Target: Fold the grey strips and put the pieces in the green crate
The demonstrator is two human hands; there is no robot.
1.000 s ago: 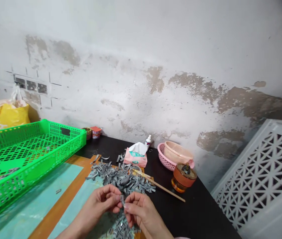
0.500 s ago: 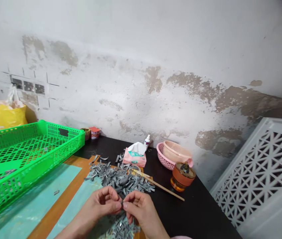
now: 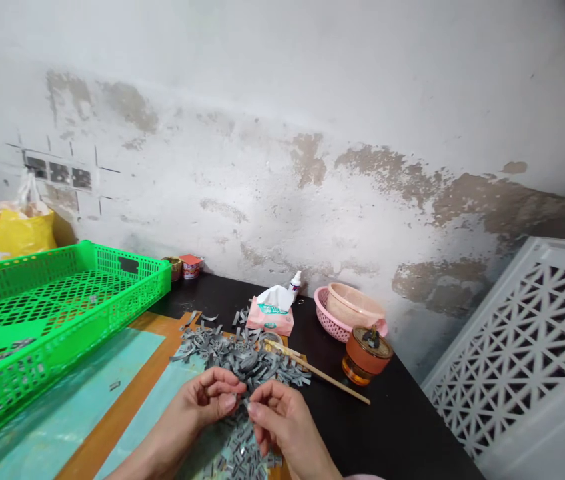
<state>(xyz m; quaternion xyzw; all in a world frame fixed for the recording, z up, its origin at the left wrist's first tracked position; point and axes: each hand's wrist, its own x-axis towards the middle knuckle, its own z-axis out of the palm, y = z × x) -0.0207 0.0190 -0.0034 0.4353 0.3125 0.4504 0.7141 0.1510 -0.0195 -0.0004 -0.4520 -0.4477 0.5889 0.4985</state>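
Observation:
My left hand [image 3: 215,399] is closed in a pinch, thumb against bent fingers. What sits in the pinch is too small to make out. Just to its right, my right hand [image 3: 282,417] also pinches, with a small grey piece showing at its fingertips. A narrow gap separates the two sets of fingertips. Behind the hands lies a heap of loose grey strips [image 3: 245,357]. Below and between my wrists spreads a pile of small grey pieces [image 3: 242,457], some with a shiny glint.
A green plastic crate [image 3: 127,293] holding some grey pieces stands left. Beyond the heap are a tissue pack [image 3: 270,321], a small white bottle [image 3: 294,283], pink baskets [image 3: 332,323] and an orange-brown jar [image 3: 366,360]. A wooden stick [image 3: 332,380] lies right of the heap.
My fingertips, which met over a small grey piece, have drawn slightly apart. The left hand has shifted a little up and left; the surroundings look the same.

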